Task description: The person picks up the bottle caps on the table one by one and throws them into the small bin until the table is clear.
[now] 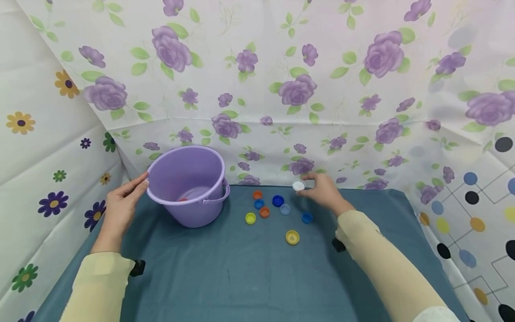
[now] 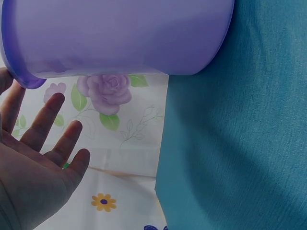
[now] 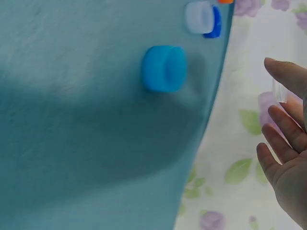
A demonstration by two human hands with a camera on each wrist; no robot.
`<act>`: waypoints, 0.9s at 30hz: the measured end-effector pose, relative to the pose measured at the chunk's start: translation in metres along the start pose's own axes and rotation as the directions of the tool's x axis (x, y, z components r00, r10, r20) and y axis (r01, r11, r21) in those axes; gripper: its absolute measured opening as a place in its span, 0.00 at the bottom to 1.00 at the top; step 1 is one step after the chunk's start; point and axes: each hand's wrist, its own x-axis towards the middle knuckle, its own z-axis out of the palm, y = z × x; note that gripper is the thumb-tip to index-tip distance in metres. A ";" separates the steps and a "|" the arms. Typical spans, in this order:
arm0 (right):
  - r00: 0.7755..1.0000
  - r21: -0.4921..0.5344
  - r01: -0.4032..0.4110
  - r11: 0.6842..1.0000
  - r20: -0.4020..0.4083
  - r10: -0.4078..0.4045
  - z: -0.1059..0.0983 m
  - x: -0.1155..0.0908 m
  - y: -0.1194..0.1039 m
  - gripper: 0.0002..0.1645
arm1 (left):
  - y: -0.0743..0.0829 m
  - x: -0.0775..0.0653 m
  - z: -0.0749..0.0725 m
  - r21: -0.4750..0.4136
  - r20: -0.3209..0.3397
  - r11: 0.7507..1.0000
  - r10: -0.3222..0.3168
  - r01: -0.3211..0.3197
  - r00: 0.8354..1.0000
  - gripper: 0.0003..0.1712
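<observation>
1. We find the left hand (image 1: 120,205) at the purple bucket (image 1: 201,215), its thumb and index finger pinching the rim on the left; the left wrist view shows the other three fingers spread apart, clear of the wall.
2. The bucket stands in the far left corner of the table (image 1: 201,281), its handle (image 1: 227,192) hanging on the right side. We note a small red-orange item (image 1: 182,199) inside; its form is mostly hidden by the rim.
3. We find the right hand (image 1: 323,190) at the table's far edge, right of centre. Thumb and index finger are nearly closed, pinching a white cap (image 1: 298,185); the remaining fingers are loosely extended.
4. Between the bucket and the right hand, towards the far edge, we record two orange caps (image 1: 264,212), a small blue cap (image 1: 259,204), a dark blue cap (image 1: 278,201), a pale blue cap (image 1: 284,209) and a small yellow cap (image 1: 250,218).
5. A bright blue cap (image 1: 307,218) lies nearer the right edge; a larger yellow cap (image 1: 292,237) lies closest to the near edge.
</observation>
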 end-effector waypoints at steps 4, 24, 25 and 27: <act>1.000 -0.048 0.027 0.999 -0.011 -0.027 -0.003 0.004 -0.017 0.33 | 0.006 -0.003 0.001 -0.016 -0.003 1.000 -0.010 0.010 1.000 0.31; 0.986 0.001 0.158 0.987 -0.058 -0.158 -0.008 0.016 -0.085 0.27 | 0.016 -0.010 0.003 0.007 -0.004 1.000 -0.016 0.016 1.000 0.32; 0.986 -0.001 0.155 0.988 -0.060 -0.155 -0.008 0.016 -0.088 0.27 | 0.017 -0.010 0.003 0.009 -0.003 1.000 -0.015 0.015 1.000 0.32; 0.986 -0.008 0.155 0.988 -0.059 -0.155 -0.008 0.017 -0.095 0.28 | 0.017 -0.010 0.002 0.010 -0.002 1.000 -0.011 0.011 1.000 0.32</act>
